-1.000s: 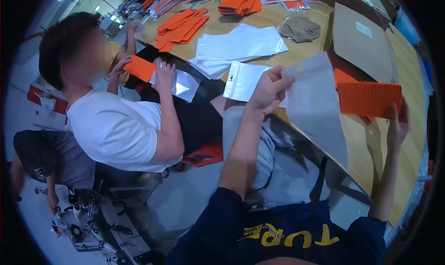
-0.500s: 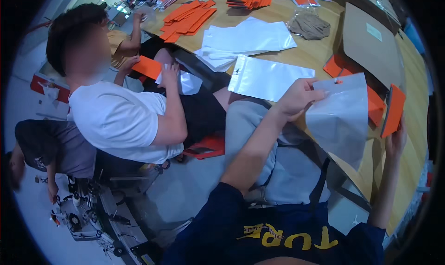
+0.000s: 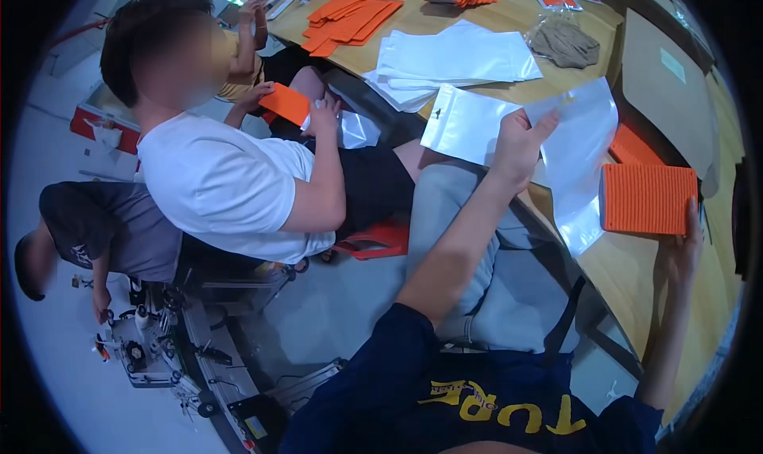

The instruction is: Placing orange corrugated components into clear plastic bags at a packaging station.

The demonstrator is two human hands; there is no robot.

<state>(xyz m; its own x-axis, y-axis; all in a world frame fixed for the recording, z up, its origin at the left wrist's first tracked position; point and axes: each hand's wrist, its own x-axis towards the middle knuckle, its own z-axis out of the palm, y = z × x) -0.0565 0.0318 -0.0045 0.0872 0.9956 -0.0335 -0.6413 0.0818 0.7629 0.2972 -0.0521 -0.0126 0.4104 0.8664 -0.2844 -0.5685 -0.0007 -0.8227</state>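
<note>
My left hand (image 3: 520, 148) pinches the upper edge of a whitish translucent plastic bag (image 3: 584, 156), which hangs over the table's edge. In my right hand (image 3: 683, 243) is an orange ribbed pad (image 3: 648, 199), gripped at its right edge with the ribbed face showing. The pad is beside the bag and outside it. Behind my left hand, a white zip bag (image 3: 465, 124) lies flat on the table. More orange pads (image 3: 633, 146) lie beyond the held pad, partly hidden by the bag and a cardboard box (image 3: 664, 96).
A stack of white bags (image 3: 457, 57), piles of orange pads (image 3: 354, 19) and a brown bundle in clear plastic (image 3: 564, 42) lie on the wooden table (image 3: 612, 283). To my left, a seated co-worker (image 3: 230, 184) holds an orange pad (image 3: 286, 103) and a white bag.
The orange pad in my right hand has turned from nearly edge-on to show its broad ribbed face, closer to the bag. My left hand has tilted the bag. The whole view has shifted slightly.
</note>
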